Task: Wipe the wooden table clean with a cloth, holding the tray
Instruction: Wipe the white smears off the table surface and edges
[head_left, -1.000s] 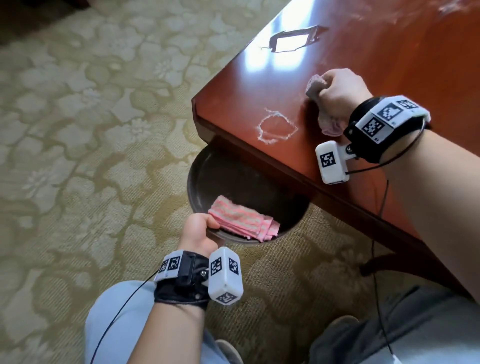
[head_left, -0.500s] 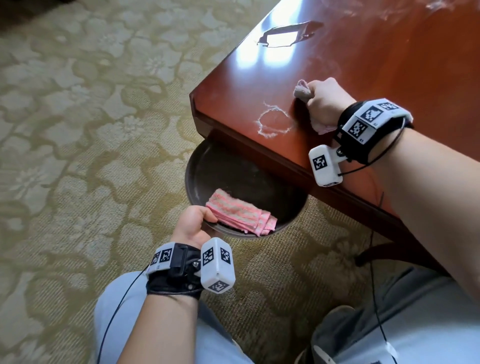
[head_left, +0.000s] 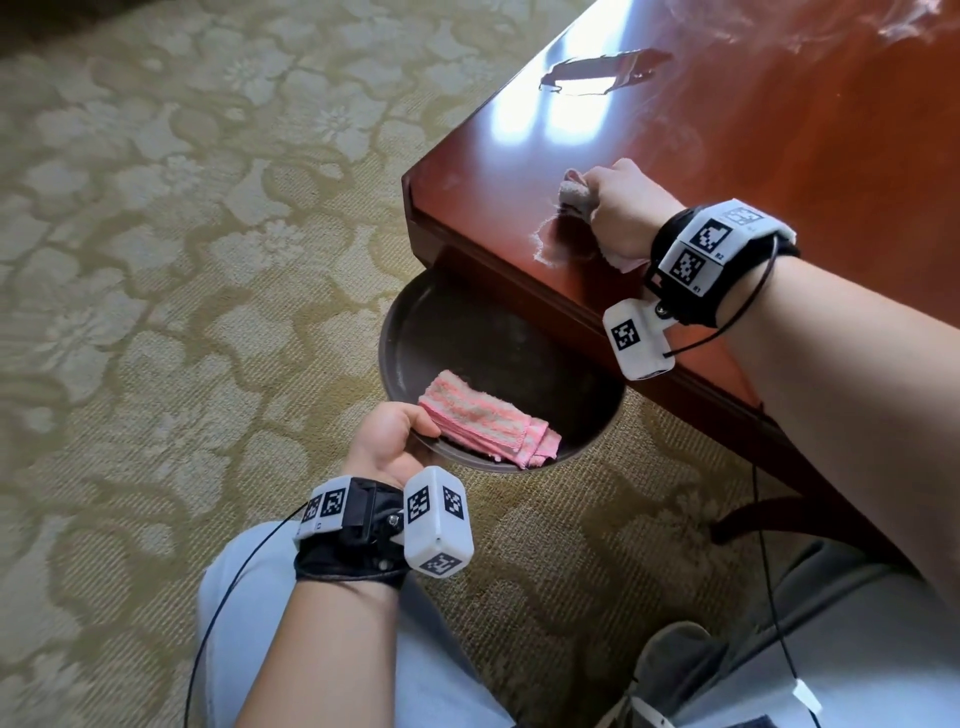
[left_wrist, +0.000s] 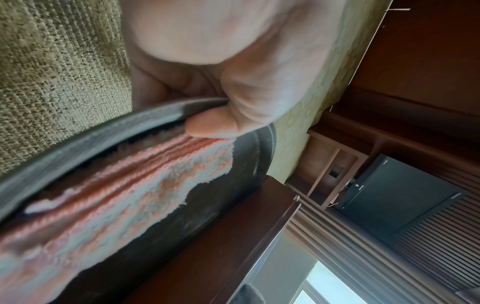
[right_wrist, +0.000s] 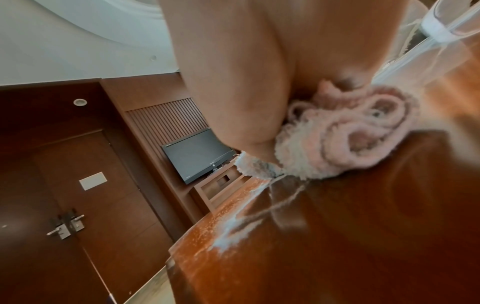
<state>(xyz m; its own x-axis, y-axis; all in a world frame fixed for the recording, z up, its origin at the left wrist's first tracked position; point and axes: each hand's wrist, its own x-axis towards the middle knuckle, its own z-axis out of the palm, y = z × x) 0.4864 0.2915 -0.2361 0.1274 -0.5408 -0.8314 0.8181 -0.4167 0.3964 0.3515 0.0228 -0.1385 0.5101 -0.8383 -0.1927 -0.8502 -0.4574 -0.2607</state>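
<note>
Hotel room, most likely: patterned floral carpet, glossy dark wooden table, flat-screen TV against slatted wood wall panelling, dark door with a lever lock and a notice card.

A glossy reddish-brown wooden table is seen at the right, its near-left corner streaked with white powder. A bunched pink cloth is pressed on the tabletop beside the powder. A round dark tray is held level below the table edge, partly tucked under it.
</note>
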